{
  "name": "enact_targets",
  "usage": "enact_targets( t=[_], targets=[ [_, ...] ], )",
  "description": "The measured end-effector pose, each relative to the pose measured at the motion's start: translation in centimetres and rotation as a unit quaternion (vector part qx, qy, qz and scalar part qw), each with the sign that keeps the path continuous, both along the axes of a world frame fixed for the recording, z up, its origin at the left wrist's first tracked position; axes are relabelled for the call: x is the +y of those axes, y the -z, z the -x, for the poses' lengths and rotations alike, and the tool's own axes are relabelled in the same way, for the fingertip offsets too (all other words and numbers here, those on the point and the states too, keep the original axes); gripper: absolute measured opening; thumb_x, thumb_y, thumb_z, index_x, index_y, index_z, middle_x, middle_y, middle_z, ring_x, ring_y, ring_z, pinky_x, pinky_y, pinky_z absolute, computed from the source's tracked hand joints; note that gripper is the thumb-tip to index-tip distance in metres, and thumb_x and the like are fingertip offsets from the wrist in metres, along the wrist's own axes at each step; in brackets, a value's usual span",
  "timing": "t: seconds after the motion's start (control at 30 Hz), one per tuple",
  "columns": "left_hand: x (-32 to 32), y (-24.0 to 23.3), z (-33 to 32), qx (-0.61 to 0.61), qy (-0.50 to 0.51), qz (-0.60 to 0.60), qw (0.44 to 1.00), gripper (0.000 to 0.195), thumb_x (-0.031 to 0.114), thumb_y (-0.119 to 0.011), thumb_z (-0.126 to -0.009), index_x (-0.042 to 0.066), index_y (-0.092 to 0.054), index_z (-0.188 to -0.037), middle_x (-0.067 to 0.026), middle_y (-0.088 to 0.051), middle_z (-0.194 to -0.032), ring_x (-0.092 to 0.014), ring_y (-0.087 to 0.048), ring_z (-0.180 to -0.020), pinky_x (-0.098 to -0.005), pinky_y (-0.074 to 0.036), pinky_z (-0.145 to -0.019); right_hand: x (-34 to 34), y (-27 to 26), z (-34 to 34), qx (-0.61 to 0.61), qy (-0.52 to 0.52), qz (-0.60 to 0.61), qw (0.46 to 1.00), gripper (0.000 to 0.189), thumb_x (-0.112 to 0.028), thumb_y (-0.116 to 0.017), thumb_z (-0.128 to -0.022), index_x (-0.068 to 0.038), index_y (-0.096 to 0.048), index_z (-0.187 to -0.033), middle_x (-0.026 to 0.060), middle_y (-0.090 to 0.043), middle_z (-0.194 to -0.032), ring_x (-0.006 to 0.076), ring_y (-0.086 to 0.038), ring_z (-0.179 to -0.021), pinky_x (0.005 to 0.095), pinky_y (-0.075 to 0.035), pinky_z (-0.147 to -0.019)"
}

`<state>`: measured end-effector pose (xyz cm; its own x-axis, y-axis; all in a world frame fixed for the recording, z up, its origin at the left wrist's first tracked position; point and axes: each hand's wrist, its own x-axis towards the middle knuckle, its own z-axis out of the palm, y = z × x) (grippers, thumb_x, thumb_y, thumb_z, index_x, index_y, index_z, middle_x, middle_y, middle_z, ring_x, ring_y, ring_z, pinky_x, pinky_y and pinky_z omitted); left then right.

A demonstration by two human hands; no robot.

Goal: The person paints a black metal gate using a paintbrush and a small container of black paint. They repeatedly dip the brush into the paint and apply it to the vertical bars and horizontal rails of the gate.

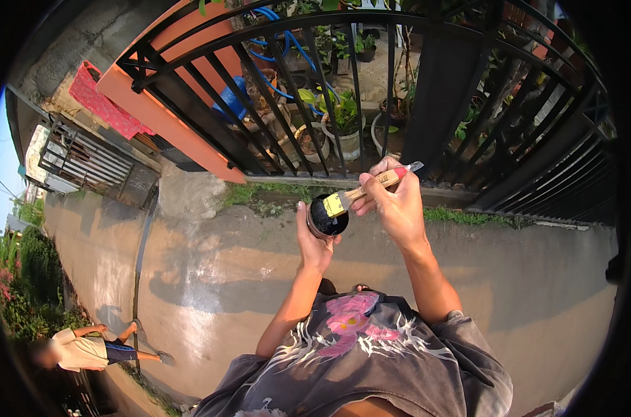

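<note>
My left hand (314, 245) is wrapped around a small round container (330, 225) with black paint inside. In my right hand (396, 200) is a flat paintbrush (368, 190) with a wooden handle and a yellow ferrule. Its bristle end dips into the container's mouth, so the bristles are mostly hidden. The handle tip points up and to the right, partly covered in clear plastic. Just beyond both hands stands a black metal fence (357, 99) with upright bars; neither hand touches it.
Potted plants (344, 125) and a blue hose (294, 47) are behind the bars. An orange wall panel (174, 127) adjoins the fence at left. A barred gate (88, 161) stands farther left. On the concrete road (190, 313), a person (86, 348) walks at lower left.
</note>
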<state>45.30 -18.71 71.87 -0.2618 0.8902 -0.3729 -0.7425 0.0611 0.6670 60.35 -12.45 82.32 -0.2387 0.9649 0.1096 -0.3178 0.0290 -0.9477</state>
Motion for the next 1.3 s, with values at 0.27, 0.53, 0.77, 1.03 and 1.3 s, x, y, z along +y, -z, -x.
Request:
enact_targets(
  t=[0.27, 0.53, 0.77, 1.03, 1.3],
  targets=[
    [5.1, 1.2, 6.1, -0.047, 0.086, -0.018, 0.995, 0.06, 0.064, -0.04, -0.098, 0.01, -0.064, -0.107, -0.0075, -0.068, -0.078, -0.019, -0.063, -0.057, -0.0284, -0.046, -0.047, 3.7, -0.4, 4.1, -0.022, -0.023, -0.046, 0.998, 0.016, -0.006, -0.066, -0.095, 0.002, -0.056, -0.085, 0.0127, -0.068, -0.078, 0.015, -0.07, -0.066, 0.0249, -0.058, -0.057],
    [10.1, 0.1, 14.2, -0.12, 0.165, 0.023, 0.979, 0.058, 0.062, -0.043, -0.099, 0.008, -0.064, -0.103, -0.0067, -0.068, -0.076, -0.021, -0.064, -0.055, -0.0307, -0.043, -0.041, 6.6, -2.0, 11.1, -0.28, -0.008, -0.445, 0.851, 0.017, 0.001, -0.08, -0.074, 0.005, -0.065, -0.081, 0.0192, -0.073, -0.089, 0.0272, -0.071, -0.076, 0.0357, -0.055, -0.07],
    [15.7, 1.7, 20.1, -0.11, 0.222, 0.032, 0.968, 0.064, 0.066, -0.039, -0.098, 0.008, -0.065, -0.101, -0.012, -0.068, -0.076, -0.023, -0.065, -0.057, -0.0318, -0.044, -0.042, 7.9, 1.3, 16.6, 0.079, 0.269, -0.071, 0.957, 0.017, -0.006, -0.07, -0.093, 0.002, -0.056, -0.086, 0.0175, -0.071, -0.082, 0.0237, -0.072, -0.068, 0.029, -0.059, -0.061],
    [21.6, 3.6, 25.4, -0.197, 0.21, -0.007, 0.958, 0.071, 0.056, -0.045, -0.094, 0.0, -0.049, -0.137, -0.0236, -0.064, -0.087, -0.03, -0.06, -0.064, -0.0322, -0.046, -0.044, 19.9, 10.1, 16.7, 0.36, 0.299, 0.135, 0.873, 0.015, -0.015, -0.062, -0.1, -0.002, -0.055, -0.1, 0.0223, -0.069, -0.099, 0.0274, -0.073, -0.087, 0.035, -0.064, -0.077],
    [26.0, 2.4, 32.1, -0.125, 0.2, -0.048, 0.971, 0.074, 0.053, -0.058, -0.091, 0.003, -0.045, -0.144, -0.0175, -0.052, -0.094, -0.026, -0.047, -0.078, -0.0258, -0.042, -0.045, 35.0, 13.2, 23.4, 0.447, 0.229, 0.193, 0.843, 0.026, -0.018, -0.059, -0.102, 0.005, -0.055, -0.111, 0.029, -0.065, -0.108, 0.0343, -0.07, -0.101, 0.0398, -0.061, -0.088]
  ],
)
